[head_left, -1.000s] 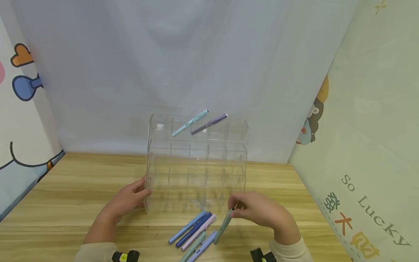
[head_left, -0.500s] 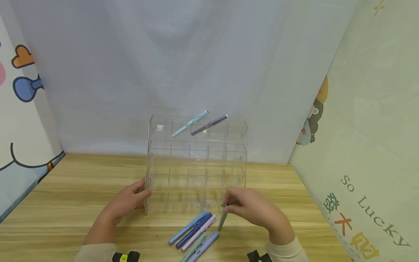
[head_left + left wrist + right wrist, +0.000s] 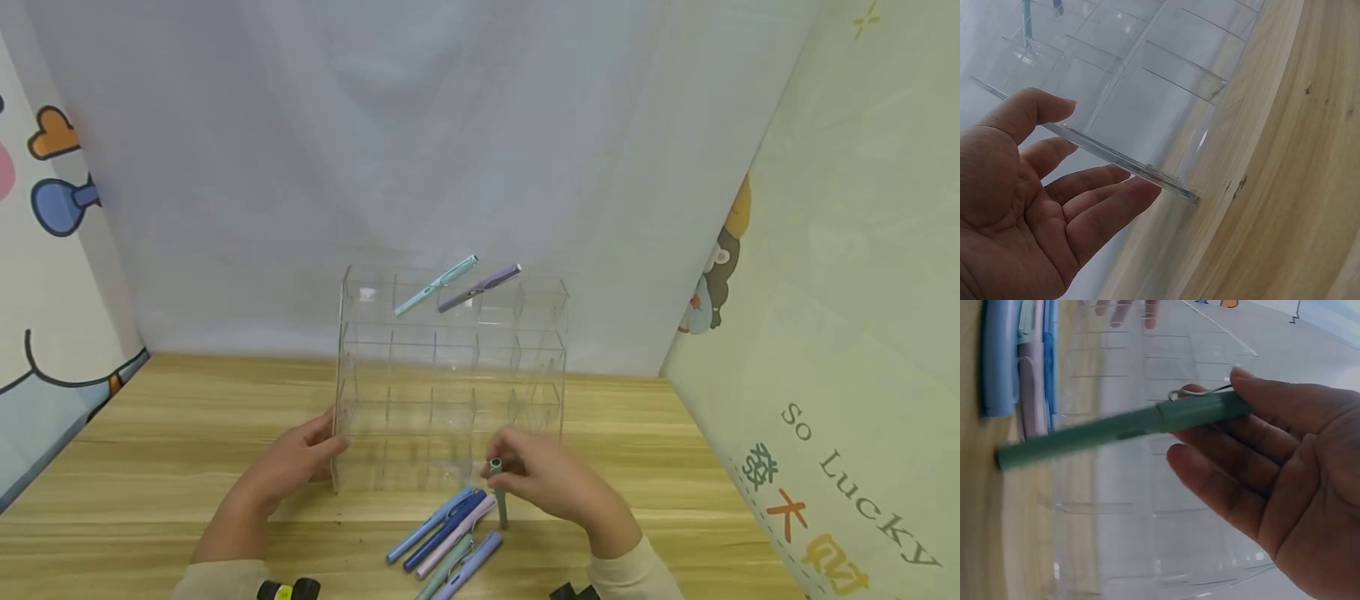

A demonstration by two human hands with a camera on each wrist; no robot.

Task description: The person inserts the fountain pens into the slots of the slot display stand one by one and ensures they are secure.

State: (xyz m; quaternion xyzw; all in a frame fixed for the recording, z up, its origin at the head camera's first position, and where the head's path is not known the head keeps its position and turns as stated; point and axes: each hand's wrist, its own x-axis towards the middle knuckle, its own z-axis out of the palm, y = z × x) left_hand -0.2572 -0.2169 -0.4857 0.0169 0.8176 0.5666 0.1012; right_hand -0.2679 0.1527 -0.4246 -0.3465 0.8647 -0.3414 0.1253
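A clear acrylic display rack [image 3: 453,346] with several tiers of small compartments stands upright on the table. My left hand [image 3: 288,462] grips its left side panel low down, thumb on one face and fingers on the other. My right hand [image 3: 551,479] pinches a green pen [image 3: 1085,439] by its capped end, near the metal clip. The pen's other end slants down toward the table, in front of the rack's lower right. Beside it lie a light blue pen [image 3: 429,525], a dark blue pen [image 3: 446,530], a pink pen [image 3: 456,536], another green pen [image 3: 444,570] and a lavender pen [image 3: 468,567].
On the rack's top tier rest a pale turquoise pen [image 3: 437,284] and a purple pen [image 3: 480,288], both slanted. Behind the wooden table [image 3: 202,417] hangs a grey-white curtain [image 3: 480,150]. Printed panels flank it, the right panel [image 3: 825,292] carrying lettering.
My right hand has moved left with the green pen, from beside the loose pens to close over them, and the pen has turned steeper. My left hand keeps its place on the rack.
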